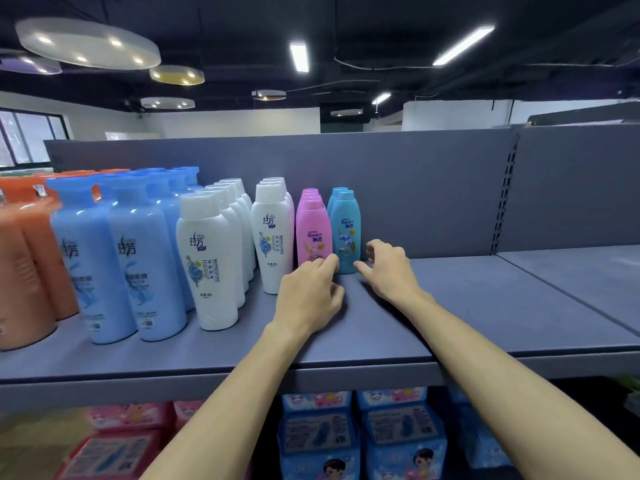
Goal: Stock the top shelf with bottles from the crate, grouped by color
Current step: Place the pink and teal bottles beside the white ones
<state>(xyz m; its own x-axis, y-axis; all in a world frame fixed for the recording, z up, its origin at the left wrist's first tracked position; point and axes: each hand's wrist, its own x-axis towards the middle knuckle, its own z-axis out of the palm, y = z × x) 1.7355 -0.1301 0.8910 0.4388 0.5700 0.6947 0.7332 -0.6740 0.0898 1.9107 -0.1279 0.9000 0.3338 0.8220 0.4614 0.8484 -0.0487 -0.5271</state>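
Note:
On the grey top shelf (450,306) bottles stand in rows by color: orange bottles (24,265) at far left, then light blue bottles (114,258), white bottles (211,258), a row of small pink bottles (313,226) and a row of small teal bottles (346,230). My left hand (311,292) lies on the shelf in front of the pink row, with its fingertips at the base of the front pink bottle. My right hand (388,268) hovers just right of the front teal bottle, fingers loosely curled and holding nothing. The crate is out of view.
The shelf's right half and the adjoining shelf section (588,271) hold nothing. A grey back panel (415,188) rises behind the bottles. Below the top shelf sit blue packages (363,434) and pink packages (128,441).

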